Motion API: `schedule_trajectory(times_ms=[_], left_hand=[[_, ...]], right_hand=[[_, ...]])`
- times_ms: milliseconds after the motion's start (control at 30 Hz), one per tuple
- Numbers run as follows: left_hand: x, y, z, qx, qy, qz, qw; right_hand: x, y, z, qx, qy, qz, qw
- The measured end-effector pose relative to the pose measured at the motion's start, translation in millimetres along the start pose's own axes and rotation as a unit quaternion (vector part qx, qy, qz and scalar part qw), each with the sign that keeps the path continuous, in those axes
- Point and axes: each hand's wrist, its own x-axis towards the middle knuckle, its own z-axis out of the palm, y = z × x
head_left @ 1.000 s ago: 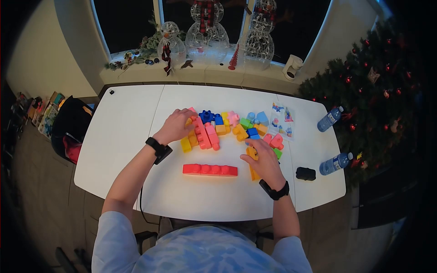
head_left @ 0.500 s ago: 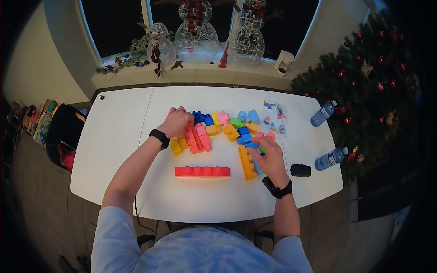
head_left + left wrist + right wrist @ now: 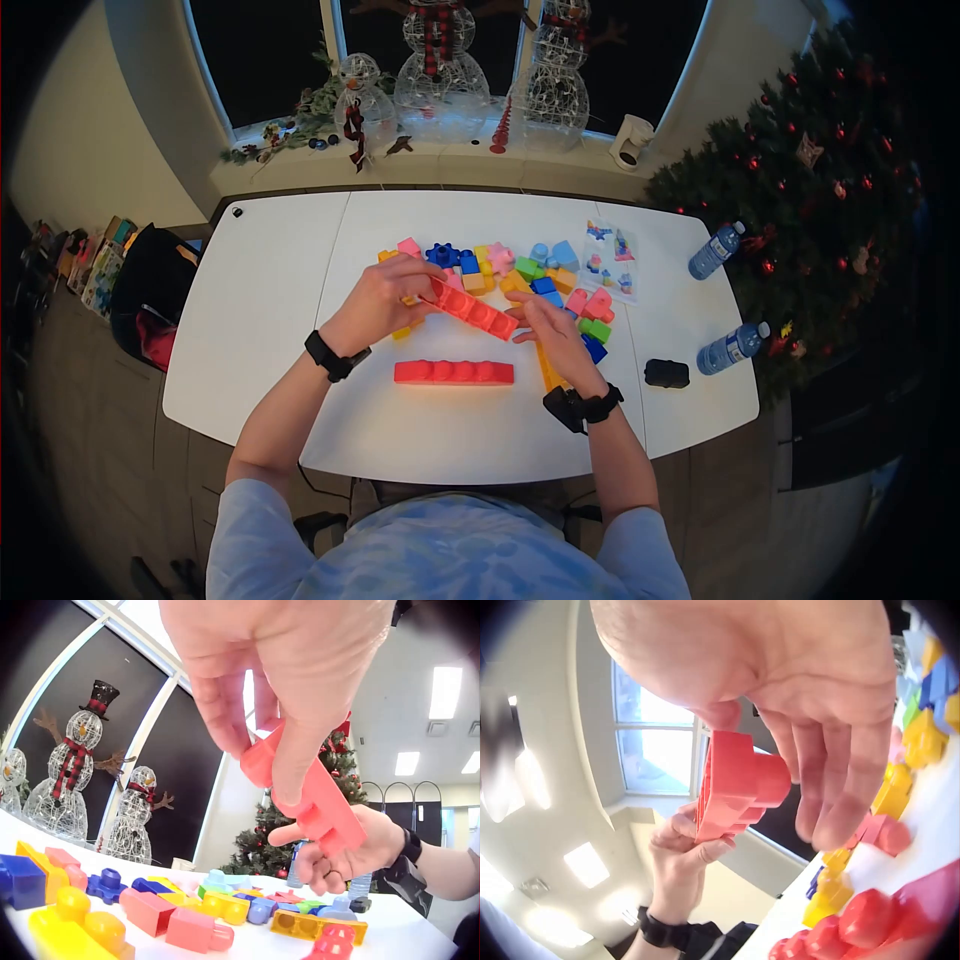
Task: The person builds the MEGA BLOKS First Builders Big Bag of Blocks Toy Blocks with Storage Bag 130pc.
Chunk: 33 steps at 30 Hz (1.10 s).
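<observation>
My left hand point(image 3: 372, 302) pinches one end of a long salmon-red toy building block point(image 3: 476, 308), lifted over the table with its row of round studs showing. In the left wrist view the thumb presses on one side of this block point(image 3: 328, 804) and the fingers are behind it. At the other end is my right hand point(image 3: 556, 338), its fingers extended and thumb close to the block's end point(image 3: 733, 780). Nearer my body, a similar long red block point(image 3: 454, 373) lies on the white table, studs facing away. Part of a long yellow-orange block point(image 3: 550, 372) shows beneath the right hand.
Behind the hands lie several loose blocks, including a blue gear-shaped piece point(image 3: 441, 255), a pink one point(image 3: 500, 259) and a green one point(image 3: 529, 267). A picture sheet point(image 3: 612, 262), a black case point(image 3: 667, 374) and two water bottles point(image 3: 716, 251) occupy the table's right side.
My left hand has picked the long salmon-red block out of the pile and brought it right, toward me. The right hand has moved left from the blocks on the right to the block's free end.
</observation>
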Motion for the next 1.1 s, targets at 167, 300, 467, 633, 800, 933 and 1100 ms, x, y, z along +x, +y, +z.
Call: schedule_trajectory(times_ms=[167,300,467,633,800,933,1100], left_hand=[[-22.6,22.9,12.9,0.057,0.045,0.102,0.992],[-36.0,27.6,15.4,0.074,0.04,0.121,0.989],[-63.3,24.1,7.1,-0.236,0.082,-0.072,0.966],[-86.2,16.4,20.8,-0.204,-0.024,-0.189,0.96],[-97.3,12.5,46.1,-0.185,-0.037,-0.19,0.963],[-98.5,14.4,51.6,-0.154,-0.032,-0.194,0.968],[-98.2,17.4,53.2,-0.134,-0.022,-0.199,0.971]], right_hand=[[1.9,-3.3,7.2,0.099,-0.191,0.138,0.967],[-3.1,-5.5,12.3,0.062,-0.181,0.072,0.979],[-18.6,-28.0,20.5,-0.296,-0.062,-0.132,0.944],[-29.0,-9.9,43.6,-0.386,-0.071,-0.227,0.891],[-31.1,-1.1,51.1,-0.397,-0.084,-0.229,0.885],[-30.4,6.2,53.0,-0.385,-0.09,-0.217,0.892],[-29.4,11.5,55.5,-0.375,-0.094,-0.21,0.898]])
